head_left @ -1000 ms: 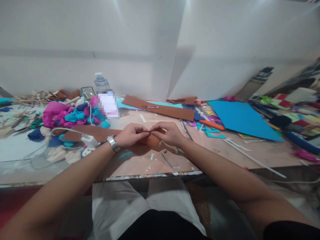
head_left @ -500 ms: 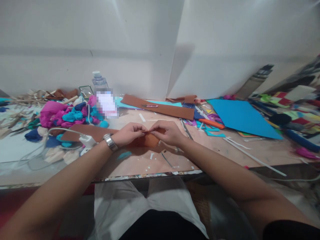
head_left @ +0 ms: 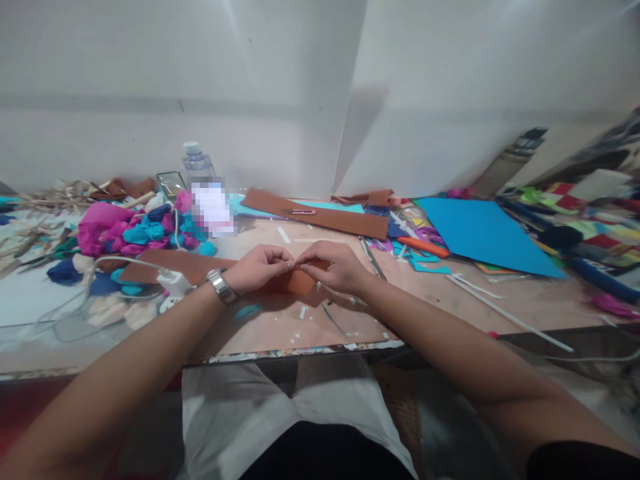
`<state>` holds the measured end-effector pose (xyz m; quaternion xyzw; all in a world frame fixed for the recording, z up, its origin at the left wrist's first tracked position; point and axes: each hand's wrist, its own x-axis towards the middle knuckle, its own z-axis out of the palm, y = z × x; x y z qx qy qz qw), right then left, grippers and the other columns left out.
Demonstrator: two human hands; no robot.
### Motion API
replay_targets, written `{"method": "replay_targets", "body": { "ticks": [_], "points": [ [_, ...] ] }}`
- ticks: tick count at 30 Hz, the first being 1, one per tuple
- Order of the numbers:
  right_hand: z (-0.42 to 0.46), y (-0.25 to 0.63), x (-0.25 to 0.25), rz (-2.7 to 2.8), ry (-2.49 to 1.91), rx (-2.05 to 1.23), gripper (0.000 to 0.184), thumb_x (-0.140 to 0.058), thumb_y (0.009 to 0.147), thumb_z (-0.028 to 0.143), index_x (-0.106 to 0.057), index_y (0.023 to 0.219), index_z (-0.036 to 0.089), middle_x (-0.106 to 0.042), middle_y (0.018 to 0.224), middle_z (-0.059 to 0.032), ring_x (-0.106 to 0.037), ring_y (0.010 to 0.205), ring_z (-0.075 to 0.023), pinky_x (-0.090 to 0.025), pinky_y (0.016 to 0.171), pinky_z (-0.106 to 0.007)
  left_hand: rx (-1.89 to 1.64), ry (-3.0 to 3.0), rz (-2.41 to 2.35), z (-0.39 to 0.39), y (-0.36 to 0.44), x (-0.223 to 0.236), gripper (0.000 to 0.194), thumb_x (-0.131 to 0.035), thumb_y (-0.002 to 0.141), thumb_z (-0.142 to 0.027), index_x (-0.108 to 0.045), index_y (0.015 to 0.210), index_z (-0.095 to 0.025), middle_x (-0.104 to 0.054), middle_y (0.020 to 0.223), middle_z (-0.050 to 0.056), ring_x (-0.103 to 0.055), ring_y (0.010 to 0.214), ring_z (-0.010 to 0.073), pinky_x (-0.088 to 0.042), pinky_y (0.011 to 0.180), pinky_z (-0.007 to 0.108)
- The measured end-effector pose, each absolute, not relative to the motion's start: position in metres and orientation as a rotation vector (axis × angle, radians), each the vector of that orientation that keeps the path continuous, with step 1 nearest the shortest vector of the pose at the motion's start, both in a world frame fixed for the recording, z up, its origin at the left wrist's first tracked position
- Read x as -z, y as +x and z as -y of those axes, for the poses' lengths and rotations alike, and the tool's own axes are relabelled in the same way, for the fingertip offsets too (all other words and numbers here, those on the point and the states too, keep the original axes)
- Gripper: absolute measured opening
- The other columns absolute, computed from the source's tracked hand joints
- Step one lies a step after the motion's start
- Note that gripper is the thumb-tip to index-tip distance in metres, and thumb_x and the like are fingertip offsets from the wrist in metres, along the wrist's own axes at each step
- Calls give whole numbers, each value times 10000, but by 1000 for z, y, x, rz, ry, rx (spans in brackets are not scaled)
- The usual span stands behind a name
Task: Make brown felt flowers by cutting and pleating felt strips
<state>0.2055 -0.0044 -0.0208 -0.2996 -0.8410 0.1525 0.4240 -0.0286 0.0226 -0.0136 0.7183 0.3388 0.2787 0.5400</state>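
Note:
My left hand (head_left: 260, 270), with a metal watch at its wrist, and my right hand (head_left: 337, 267) meet over the middle of the table. Thumb and fingers are pinched together on both, at the edge of a long brown strip (head_left: 300, 283). The strip looks like leather or stiff sheet and runs leftward under my left wrist. Its right end is folded or bent up between my hands. My fingers cover the exact pinch point, so fine detail there is hidden. Behind my hands, small pink-handled snips (head_left: 303, 212) lie on another brown strip (head_left: 345, 219).
Crumpled pink and blue paper (head_left: 107, 227), a white plug with a cable (head_left: 175, 283), a phone (head_left: 214, 207) and a bottle (head_left: 196, 160) are on the left. Rightward lie an orange-handled tool (head_left: 424, 248), a blue sheet (head_left: 493, 233) and a white stick (head_left: 515, 317). Scraps dot the table (head_left: 280, 333).
My left fingertips have shifted slightly, and a little more of the brown strip shows below my right fingers. Both hands stay in nearly the same place.

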Motion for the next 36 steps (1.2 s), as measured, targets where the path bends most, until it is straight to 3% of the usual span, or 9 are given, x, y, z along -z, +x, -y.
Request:
{"method": "replay_targets", "body": {
  "ticks": [14,20,29,36],
  "points": [
    [4,205,22,2122,-823,-306,107,-704,967,243,-800,1001,211,-806,908,-59,-714,814,-197,-509,740,-306,-714,1806,-849,-20,-28,15,442,-770,859,-573,-747,896,-132,-726,776,49,-609,674,142,-432,609,242],
    [4,202,23,2106,-882,-304,90,-682,971,216,-770,979,194,-779,912,-64,-689,848,-206,-503,793,-317,-768,1968,-887,-19,-27,15,407,-711,917,-551,-780,957,-151,-793,903,69,-691,792,186,-503,712,276],
    [2,200,28,2110,-972,-341,96,-628,960,153,-712,965,200,-736,934,-61,-645,893,-222,-477,820,-331,-871,2267,-1017,-11,-25,17,275,-667,978,-448,-813,992,-216,-810,916,29,-684,790,186,-449,738,295],
    [5,195,28,2101,-1021,-370,87,-596,977,172,-665,930,195,-706,890,-52,-618,832,-209,-449,753,-318,-884,2469,-1125,-8,-24,16,275,-620,1014,-423,-815,996,-230,-796,831,26,-643,695,169,-404,662,287]
  ]
}}
